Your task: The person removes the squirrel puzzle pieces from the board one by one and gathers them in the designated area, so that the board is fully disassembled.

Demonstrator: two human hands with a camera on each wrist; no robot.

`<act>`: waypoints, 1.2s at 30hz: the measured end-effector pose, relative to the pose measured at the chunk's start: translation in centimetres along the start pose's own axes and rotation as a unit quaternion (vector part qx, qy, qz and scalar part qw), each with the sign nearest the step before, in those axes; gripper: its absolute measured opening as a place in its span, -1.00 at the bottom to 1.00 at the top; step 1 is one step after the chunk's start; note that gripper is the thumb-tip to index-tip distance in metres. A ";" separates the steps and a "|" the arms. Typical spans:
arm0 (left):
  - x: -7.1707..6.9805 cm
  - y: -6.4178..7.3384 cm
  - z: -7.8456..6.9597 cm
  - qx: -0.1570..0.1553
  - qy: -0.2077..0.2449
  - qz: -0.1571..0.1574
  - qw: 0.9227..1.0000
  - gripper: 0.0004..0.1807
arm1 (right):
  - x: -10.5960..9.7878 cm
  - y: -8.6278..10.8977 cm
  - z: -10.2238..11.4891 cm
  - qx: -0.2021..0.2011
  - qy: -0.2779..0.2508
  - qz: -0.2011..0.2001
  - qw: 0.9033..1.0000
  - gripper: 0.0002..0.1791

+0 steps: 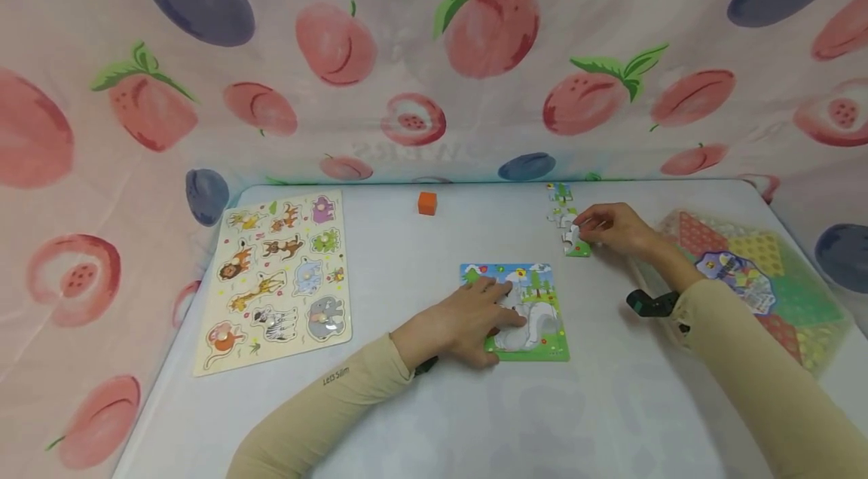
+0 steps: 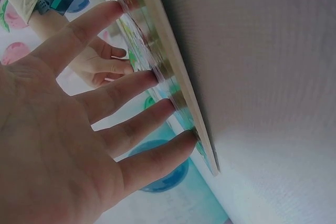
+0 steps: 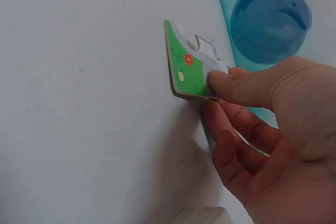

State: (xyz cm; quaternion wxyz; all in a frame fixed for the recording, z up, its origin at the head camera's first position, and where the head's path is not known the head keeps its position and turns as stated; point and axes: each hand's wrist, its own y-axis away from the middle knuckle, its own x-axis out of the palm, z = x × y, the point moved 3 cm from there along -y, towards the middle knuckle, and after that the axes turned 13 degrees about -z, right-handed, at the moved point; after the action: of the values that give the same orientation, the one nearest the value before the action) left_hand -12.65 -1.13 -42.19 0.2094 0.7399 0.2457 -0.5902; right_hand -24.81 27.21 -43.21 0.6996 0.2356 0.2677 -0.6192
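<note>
The right hand (image 1: 613,229) pinches a green-cornered puzzle piece (image 3: 186,74) towards the desk's (image 1: 407,268) far edge, beside loose pieces (image 1: 560,193). The left hand (image 1: 469,321) rests, fingers spread, on a puzzle board (image 1: 551,352). An animal board (image 1: 261,352) lies by the left edge, an orange cube (image 1: 427,203) near the far edge, a box (image 1: 807,294) by the right

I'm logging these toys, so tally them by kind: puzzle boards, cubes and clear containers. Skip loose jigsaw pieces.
Puzzle boards: 2 (animal board, jigsaw board under the left hand)
Cubes: 1 (orange cube)
Clear containers: 1 (clear container at right)
Total: 4
</note>
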 end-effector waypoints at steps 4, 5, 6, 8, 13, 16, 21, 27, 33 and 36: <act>0.2 0.0 0.1 -0.002 0.001 0.000 1.000 -0.35 | 0.2 0.0 -0.1 -0.015 -0.004 -0.002 1.000 -0.77; 0.2 0.0 0.1 -0.003 0.000 0.000 1.000 -0.34 | 0.2 0.0 -0.1 -0.017 -0.004 -0.004 1.000 -0.76; 0.2 0.0 0.1 -0.003 0.000 0.000 1.000 -0.34 | 0.3 0.0 -0.1 -0.017 -0.005 -0.007 1.000 -0.76; 0.2 -0.1 0.1 -0.003 -0.002 0.001 1.000 -0.34 | 0.3 0.0 -0.2 -0.013 -0.003 -0.011 1.000 -0.75; 0.2 -0.2 0.1 -0.007 -0.006 0.008 1.000 -0.33 | 0.5 -0.1 -0.3 0.005 0.010 -0.019 1.000 -0.74; 0.2 -0.2 0.1 -0.010 -0.007 0.011 1.000 -0.33 | 0.6 -0.1 -0.3 0.008 0.016 -0.021 1.000 -0.74; 0.3 -0.2 0.1 -0.010 -0.005 0.012 1.000 -0.33 | 0.7 -0.1 -0.3 0.012 0.020 -0.022 0.999 -0.75; 0.3 -0.2 0.1 -0.005 -0.005 0.007 1.000 -0.34 | 0.9 -0.1 -0.4 0.015 0.026 -0.030 0.999 -0.75; 0.3 -0.2 0.2 -0.002 -0.001 0.003 1.000 -0.34 | 1.0 0.0 -0.6 0.018 0.027 -0.041 0.999 -0.75; 0.3 -0.2 0.2 -0.003 0.000 0.003 1.000 -0.35 | 0.9 0.1 -0.7 0.022 0.023 -0.041 0.999 -0.76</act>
State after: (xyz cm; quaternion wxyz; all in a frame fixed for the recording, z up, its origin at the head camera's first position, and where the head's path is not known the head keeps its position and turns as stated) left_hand -12.81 -1.07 -42.50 0.2130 0.7398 0.2452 -0.5892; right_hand -24.72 26.96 -44.33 0.6621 0.2542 0.2791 -0.6474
